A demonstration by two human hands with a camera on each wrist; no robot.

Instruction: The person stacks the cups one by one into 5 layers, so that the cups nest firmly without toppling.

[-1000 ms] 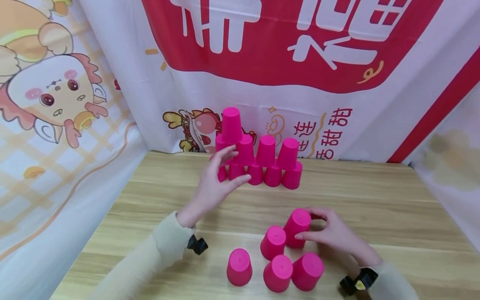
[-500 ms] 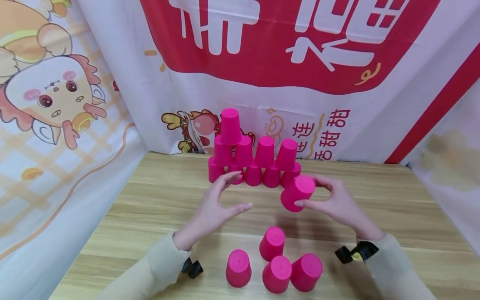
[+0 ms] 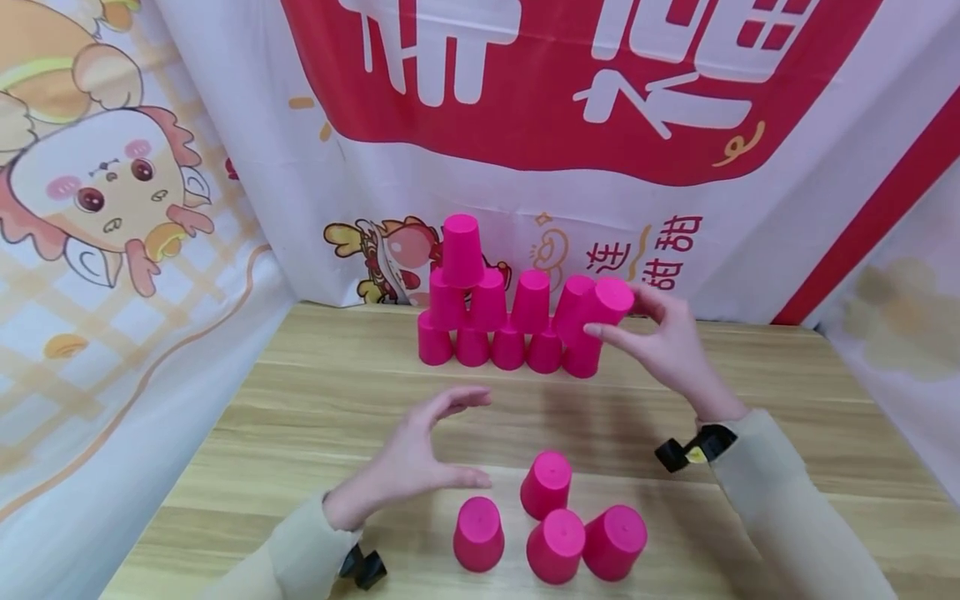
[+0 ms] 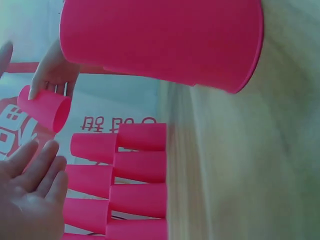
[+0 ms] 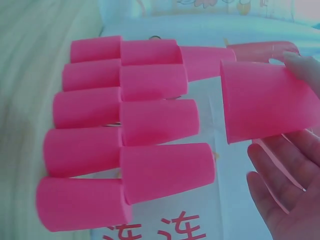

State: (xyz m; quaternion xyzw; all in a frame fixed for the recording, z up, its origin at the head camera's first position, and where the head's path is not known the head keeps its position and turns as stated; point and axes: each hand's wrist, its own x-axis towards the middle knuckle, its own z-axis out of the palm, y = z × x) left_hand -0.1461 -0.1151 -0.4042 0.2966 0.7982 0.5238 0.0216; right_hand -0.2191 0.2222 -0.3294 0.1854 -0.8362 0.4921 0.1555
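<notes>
My right hand grips a pink plastic cup between thumb and fingers, in front of the right end of a stack of upside-down pink cups. In the right wrist view the held cup is apart from the stack, beyond its second row. That stack has a bottom row, a second row and one top cup at the left. Nearer to me, my left hand holds nothing, its thumb and fingers spread apart. Just past its thumb stands a loose cup, mouth down.
More loose pink cups stand mouth down near the front: one behind, and a front cup with a right cup close beside it. A printed cloth hangs behind the wooden table.
My right hand has lifted a cup from the loose group and carried it up and away to the stack. My left hand has drawn back from the stack toward the loose cups.
</notes>
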